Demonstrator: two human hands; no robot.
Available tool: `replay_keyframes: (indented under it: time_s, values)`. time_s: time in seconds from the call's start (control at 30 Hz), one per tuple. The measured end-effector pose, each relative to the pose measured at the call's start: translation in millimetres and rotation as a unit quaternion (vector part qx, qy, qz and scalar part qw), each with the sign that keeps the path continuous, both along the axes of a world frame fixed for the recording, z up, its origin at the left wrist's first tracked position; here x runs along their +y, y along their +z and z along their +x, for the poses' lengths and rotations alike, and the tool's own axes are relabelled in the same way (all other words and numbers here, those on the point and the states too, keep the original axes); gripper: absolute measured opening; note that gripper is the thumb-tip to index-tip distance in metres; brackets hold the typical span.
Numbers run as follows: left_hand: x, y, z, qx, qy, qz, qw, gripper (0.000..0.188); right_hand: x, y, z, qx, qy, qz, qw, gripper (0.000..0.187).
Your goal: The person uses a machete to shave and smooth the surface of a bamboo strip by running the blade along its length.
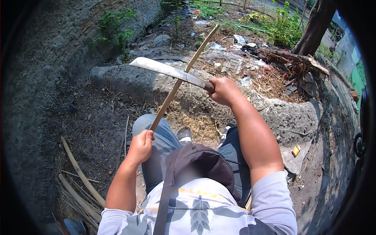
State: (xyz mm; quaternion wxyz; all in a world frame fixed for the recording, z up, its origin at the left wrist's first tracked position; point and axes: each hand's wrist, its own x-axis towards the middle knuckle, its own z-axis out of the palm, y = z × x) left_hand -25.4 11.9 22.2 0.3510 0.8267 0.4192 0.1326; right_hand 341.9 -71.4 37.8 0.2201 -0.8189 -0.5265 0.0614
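My left hand (pixel 141 146) is closed round the lower end of a long, thin wooden strip (pixel 169 99), which looks like split bamboo and slants up and away to the right. In my right hand (pixel 225 91) is the short handle of a machete (pixel 168 70). Its broad, pale blade points left and lies across the strip about midway along it, seemingly touching it. Whether the edge bites into the wood I cannot tell. Beyond the blade the strip's far end sticks out free.
A rough concrete ledge (pixel 274 117) runs ahead of my knees, with pale shavings (pixel 196 127) at its foot. Several bamboo strips (pixel 80 196) lie at my left. A tree trunk (pixel 315 27) and litter stand beyond; a small yellow-red packet (pixel 296 150) lies at right.
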Motion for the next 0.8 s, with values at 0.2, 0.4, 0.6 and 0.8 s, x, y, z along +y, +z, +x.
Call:
replay_keyframes:
  time_s: [0.2,0.4,0.6,0.8]
  values:
    - [-6.7,20.3,6.0,0.035,-0.009,0.026,0.999,0.038,4.6,9.8,-35.6,-0.093,0.167,-0.014,0.981,0.015]
    - [-11.4,31.6,-41.9,0.094,-0.001,0.026,0.995,0.037,-14.2,-8.4,38.4,0.014,-0.059,-0.038,0.997,0.022]
    - [-9.8,15.1,-56.7,0.019,0.033,0.041,0.998,0.037,-1.7,10.0,-7.5,-0.004,0.077,-0.045,0.996,0.024]
    - [-11.2,37.2,-71.5,0.034,-0.014,0.043,0.998,0.036,-10.0,1.3,1.8,-0.099,0.110,-0.002,0.989,0.014]
